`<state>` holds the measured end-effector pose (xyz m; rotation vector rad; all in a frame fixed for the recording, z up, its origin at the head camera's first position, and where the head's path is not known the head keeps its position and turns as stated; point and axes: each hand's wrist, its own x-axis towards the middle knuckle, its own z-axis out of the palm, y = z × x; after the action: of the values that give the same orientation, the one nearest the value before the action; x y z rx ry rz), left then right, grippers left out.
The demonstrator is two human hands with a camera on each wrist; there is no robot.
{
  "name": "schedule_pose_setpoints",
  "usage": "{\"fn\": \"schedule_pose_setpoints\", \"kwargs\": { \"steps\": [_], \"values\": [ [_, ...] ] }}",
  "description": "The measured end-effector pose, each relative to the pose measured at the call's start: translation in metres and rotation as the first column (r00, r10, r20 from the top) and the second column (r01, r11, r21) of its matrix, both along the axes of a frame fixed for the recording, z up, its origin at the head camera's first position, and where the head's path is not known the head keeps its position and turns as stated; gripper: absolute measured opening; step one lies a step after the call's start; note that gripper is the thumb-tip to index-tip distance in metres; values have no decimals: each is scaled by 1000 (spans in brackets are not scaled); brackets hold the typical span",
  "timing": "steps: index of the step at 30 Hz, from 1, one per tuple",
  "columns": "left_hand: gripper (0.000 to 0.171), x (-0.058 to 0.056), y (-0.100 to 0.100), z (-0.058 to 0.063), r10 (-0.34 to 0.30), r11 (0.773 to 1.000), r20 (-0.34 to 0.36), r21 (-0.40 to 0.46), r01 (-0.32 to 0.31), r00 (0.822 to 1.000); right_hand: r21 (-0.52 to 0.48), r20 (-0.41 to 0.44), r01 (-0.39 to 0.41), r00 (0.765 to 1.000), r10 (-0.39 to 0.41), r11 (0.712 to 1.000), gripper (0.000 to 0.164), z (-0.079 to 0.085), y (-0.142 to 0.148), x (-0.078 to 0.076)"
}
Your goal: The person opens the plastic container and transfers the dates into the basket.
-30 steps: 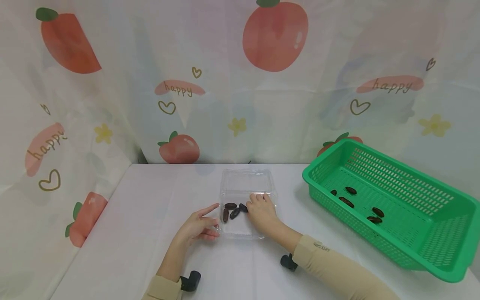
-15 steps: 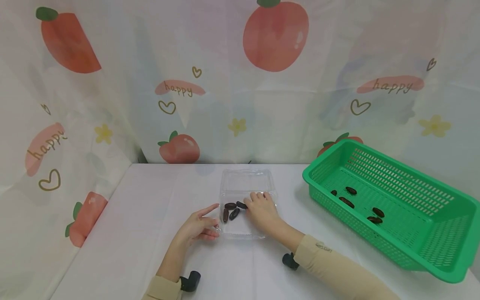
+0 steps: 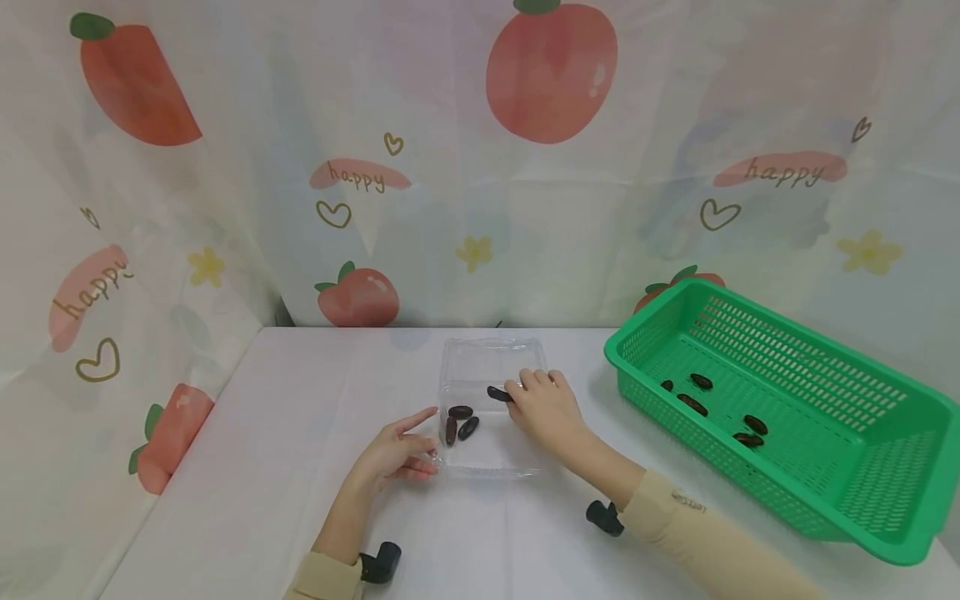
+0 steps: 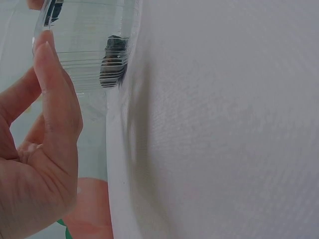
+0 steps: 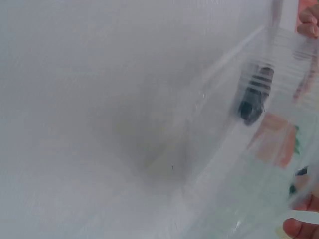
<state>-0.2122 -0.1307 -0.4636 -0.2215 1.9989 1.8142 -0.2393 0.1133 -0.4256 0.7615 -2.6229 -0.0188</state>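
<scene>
A clear plastic clamshell box (image 3: 491, 460) lies on the white table with its lid (image 3: 491, 358) folded back. Three dark brown dates sit in its left part: one (image 3: 461, 412) at the back, one (image 3: 451, 431) by the left wall, one (image 3: 468, 428) beside them. My right hand (image 3: 547, 408) pinches another date (image 3: 497, 393) above the box near the lid hinge. At the box's left side, my left hand (image 3: 397, 450) rests its extended fingertips against the wall. In the left wrist view, those fingers (image 4: 57, 94) touch the box side, and a date (image 4: 114, 62) shows through the plastic.
A green perforated basket (image 3: 750, 479) stands on the right of the table, several dates (image 3: 692, 405) spread on its floor. Behind the table hangs a fruit-printed curtain (image 3: 420, 100), which also covers the left side.
My right hand has lifted a date from among those in the box and moved it up and to the right. The left hand has stayed still.
</scene>
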Motion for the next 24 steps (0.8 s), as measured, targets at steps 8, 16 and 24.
{"fn": "schedule_pose_setpoints", "kwargs": {
  "steps": [8, 16, 24],
  "values": [
    [56, 1, 0, 1, 1, 1000, -2, 1, -1, 1000, -22, -105, 25, 994, -27, 999, 18, 13, 31, 0],
    [56, 1, 0, 1, -3, 1000, 2, 3, 3, 1000, -62, -226, 63, 971, -75, 996, 18, 24, 70, -2],
    [57, 1, 1, 2, -13, 1000, 10, 10, 13, 1000, -164, -225, 108, 964, -144, 981, 16, 32, 110, -5]
  ]
}}
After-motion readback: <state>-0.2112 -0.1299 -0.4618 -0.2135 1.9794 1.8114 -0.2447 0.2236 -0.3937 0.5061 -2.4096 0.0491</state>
